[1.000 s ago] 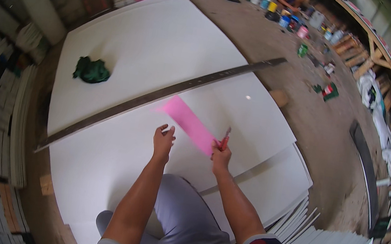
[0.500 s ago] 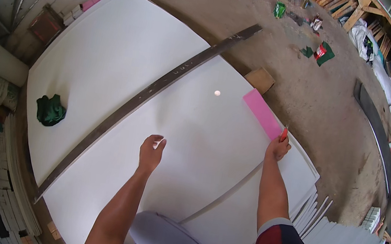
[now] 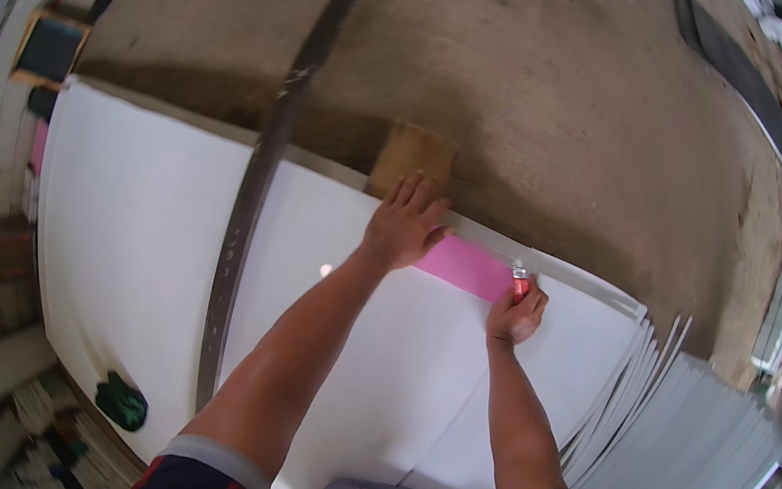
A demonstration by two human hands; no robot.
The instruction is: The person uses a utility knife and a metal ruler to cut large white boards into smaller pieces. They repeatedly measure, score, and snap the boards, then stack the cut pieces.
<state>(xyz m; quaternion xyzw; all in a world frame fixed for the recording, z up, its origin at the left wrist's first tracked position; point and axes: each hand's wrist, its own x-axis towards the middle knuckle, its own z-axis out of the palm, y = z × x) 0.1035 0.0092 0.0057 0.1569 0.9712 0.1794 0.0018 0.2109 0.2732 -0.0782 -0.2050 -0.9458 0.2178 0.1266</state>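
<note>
A pink rectangular strip (image 3: 466, 268) lies near the far edge of a large white sheet (image 3: 139, 237). My left hand (image 3: 404, 226) rests flat over the strip's left end with its fingers spread, reaching to the sheet's far edge and hiding that end. In my closed right hand (image 3: 520, 316) is a red utility knife (image 3: 520, 282), its tip pointing away from me at the strip's right end. Whether the blade touches the strip or the sheet, I cannot tell.
A long dark bar (image 3: 253, 184) crosses the sheet to the left and juts past its far edge. A green cloth (image 3: 123, 401) lies at the lower left. Beyond the edge is a brown block (image 3: 415, 152). Stacked pale panels (image 3: 667, 428) stand at the right.
My left hand has moved from above the sheet onto the strip's left end. My right hand still holds the knife by the strip. The view has turned to the right.
</note>
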